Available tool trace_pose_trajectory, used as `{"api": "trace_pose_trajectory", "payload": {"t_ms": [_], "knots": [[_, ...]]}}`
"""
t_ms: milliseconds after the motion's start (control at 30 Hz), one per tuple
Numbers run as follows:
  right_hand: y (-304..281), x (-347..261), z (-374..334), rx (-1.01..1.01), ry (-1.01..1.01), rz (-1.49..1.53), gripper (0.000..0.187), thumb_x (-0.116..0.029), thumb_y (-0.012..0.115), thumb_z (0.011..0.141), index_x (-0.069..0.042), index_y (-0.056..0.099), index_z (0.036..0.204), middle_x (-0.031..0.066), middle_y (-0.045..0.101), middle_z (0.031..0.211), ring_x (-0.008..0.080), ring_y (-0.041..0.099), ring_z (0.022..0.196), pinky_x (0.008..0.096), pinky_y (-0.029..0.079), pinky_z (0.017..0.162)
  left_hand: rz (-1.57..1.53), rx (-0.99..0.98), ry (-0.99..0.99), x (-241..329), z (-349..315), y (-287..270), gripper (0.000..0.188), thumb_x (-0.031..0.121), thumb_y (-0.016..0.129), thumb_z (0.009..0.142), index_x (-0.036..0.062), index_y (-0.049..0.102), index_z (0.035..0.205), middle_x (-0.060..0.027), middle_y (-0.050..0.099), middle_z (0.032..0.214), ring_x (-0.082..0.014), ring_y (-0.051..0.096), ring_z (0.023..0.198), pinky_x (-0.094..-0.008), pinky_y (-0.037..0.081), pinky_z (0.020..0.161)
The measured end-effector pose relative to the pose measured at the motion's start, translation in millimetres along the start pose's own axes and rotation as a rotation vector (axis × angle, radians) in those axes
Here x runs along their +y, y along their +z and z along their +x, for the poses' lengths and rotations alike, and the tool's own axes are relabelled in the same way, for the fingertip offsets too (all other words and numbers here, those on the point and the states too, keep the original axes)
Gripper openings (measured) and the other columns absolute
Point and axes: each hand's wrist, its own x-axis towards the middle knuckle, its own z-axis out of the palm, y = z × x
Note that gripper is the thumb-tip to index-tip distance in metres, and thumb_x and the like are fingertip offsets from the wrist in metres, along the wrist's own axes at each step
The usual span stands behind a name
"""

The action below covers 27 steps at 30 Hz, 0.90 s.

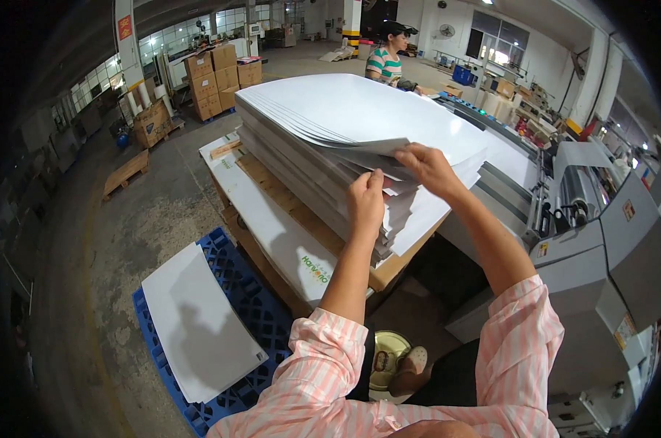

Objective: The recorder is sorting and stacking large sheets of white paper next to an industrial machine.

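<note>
A tall stack of large white paper sheets [360,102] stands in front of me on a board-topped pallet. Its near corner is lifted and bent up in several layers. My right hand [427,166] is closed on the raised corner of the top sheets, thumb and fingers pinching the edge. Lower and to the left, my left hand [365,198] is closed at the edge of the stack, its fingers pressed against the sheets just under the lifted corner. Its fingertips partly hide what they grip.
A blue plastic pallet [217,244] with a smaller pile of white sheets [199,321] lies at lower left. A grey machine [586,255] with rollers stands close on my right. Behind the stack is another person [389,62]. Cardboard boxes [224,73] stand farther back.
</note>
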Motion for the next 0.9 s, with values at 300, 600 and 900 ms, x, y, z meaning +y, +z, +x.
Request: {"api": "trace_pose_trajectory", "payload": {"t_ms": [300,600,900], "knots": [[0,-2,7,0.355,0.014,0.226,0.026,-0.021,0.055,0.089,0.003,0.061,0.082,0.0050,0.051,0.068,0.0130,0.044,0.061,0.0285,0.040,0.057,0.028,-0.102,-0.002,-6,-5,-9,0.024,0.014,0.055,0.081,-0.0019,0.053,0.062,-0.0019,0.050,0.058,-0.0089,0.045,0.058,-0.0263,0.036,0.054],[4,-1,-18,-0.083,-0.060,-0.067,0.029,-0.028,0.052,0.089,-0.003,0.066,0.096,0.0141,0.062,0.094,0.0288,0.057,0.088,0.0369,0.045,0.077,0.080,-0.154,-0.059,1,-4,-10,0.016,0.012,0.054,0.085,0.0040,0.055,0.071,0.0016,0.050,0.067,-0.0065,0.045,0.063,-0.0228,0.038,0.056],[5,20,9,-0.051,0.439,0.441,0.050,-0.043,0.055,0.087,0.004,0.060,0.104,0.0133,0.062,0.096,0.0203,0.059,0.084,0.0327,0.048,0.074,0.114,-0.085,0.093,-6,-4,-2,0.030,0.013,0.056,0.082,-0.0017,0.061,0.108,-0.0063,0.062,0.073,-0.0109,0.055,0.064,-0.0260,0.044,0.058]]}}
